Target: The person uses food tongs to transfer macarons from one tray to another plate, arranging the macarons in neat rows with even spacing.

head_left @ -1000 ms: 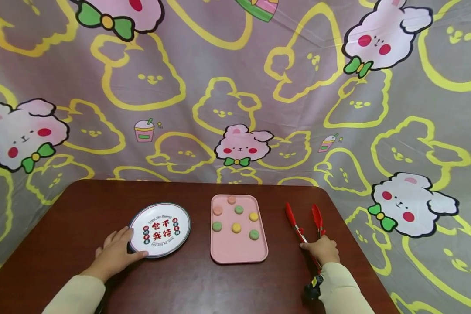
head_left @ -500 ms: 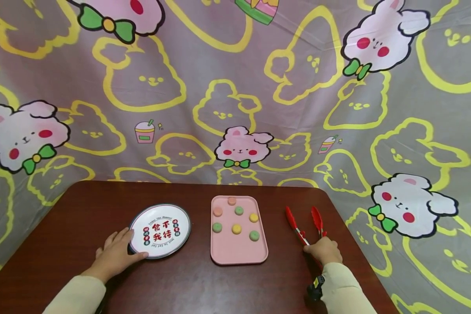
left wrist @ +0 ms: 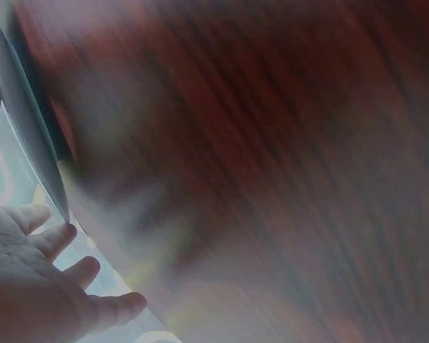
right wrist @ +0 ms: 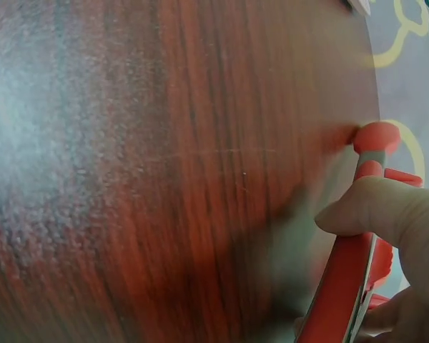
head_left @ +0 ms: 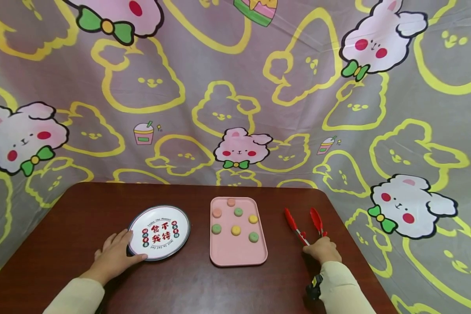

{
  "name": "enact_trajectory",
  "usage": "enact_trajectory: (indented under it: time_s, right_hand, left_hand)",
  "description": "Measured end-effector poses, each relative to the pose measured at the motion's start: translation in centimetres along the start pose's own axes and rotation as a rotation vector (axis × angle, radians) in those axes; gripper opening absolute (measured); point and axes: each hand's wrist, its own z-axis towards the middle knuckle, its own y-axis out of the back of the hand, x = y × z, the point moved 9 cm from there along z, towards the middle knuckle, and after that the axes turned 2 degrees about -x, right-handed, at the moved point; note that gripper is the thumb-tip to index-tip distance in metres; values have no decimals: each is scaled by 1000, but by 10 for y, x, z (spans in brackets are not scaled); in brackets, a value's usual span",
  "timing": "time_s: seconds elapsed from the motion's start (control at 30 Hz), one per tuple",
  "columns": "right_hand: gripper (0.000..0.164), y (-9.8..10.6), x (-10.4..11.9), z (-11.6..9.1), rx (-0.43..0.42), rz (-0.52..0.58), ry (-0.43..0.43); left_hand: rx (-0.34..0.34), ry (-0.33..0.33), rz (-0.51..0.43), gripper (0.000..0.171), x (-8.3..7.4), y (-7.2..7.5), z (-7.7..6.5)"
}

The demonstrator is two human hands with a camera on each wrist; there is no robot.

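My left hand [head_left: 111, 256] rests at the left rim of a round white plate [head_left: 159, 253] with a blue edge and red lettering. Its thumb and fingertips meet the rim; the fingers are spread and fairly straight in the left wrist view, where the plate [left wrist: 28, 114] appears edge-on. On the right, my right hand [head_left: 324, 250] grips red-and-silver tongs [head_left: 295, 222], their red tips apart and pointing toward the table's far side. In the right wrist view the thumb [right wrist: 357, 207] lies along one red arm of the tongs [right wrist: 343, 279]; the other fingers are partly out of frame.
Between plate and tongs lies a pink rectangular tray [head_left: 239, 255] bearing several green, yellow and pinkish-orange macaron-like rounds [head_left: 235, 230]. The dark brown wooden table [head_left: 172, 292] ends at a printed cloth backdrop [head_left: 235, 104] behind and at the sides.
The tongs' tips have drawn slightly closer together and the right hand has shifted a little. The left hand, plate and tray stay put; the head view has tilted slightly.
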Motion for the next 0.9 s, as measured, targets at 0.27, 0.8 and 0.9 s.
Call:
enact_trajectory:
  time_s: [0.27,0.8,0.9]
  right_hand:
    - [63,0,0,3,45,-6,2]
    - [62,9,-3,1,-88,78,129]
    - [64,11,-2,0,-98,94,146]
  left_hand:
    - [6,4,-12,116,1,0,1]
    - [7,-9,-26,115,0,0,1]
    - [10,-6,-26,116,0,-1,2]
